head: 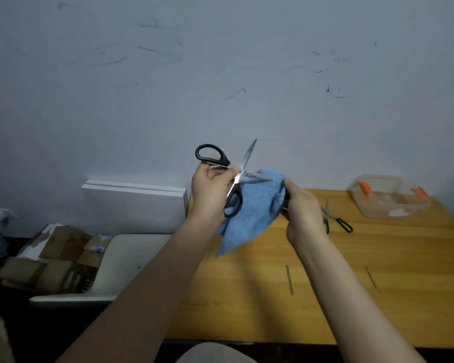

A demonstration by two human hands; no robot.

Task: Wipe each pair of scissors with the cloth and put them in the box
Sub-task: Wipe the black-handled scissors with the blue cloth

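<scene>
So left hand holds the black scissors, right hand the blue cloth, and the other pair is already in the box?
One error: the head view shows the other pair on the table beside the box, not in it. The left hand holds the black scissors, the right hand the blue cloth.

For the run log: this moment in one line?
left hand holds black scissors, blades open | right hand holds cloth | green scissors, box on table

dim, flat light | soft focus | wide-angle edge bending
</scene>
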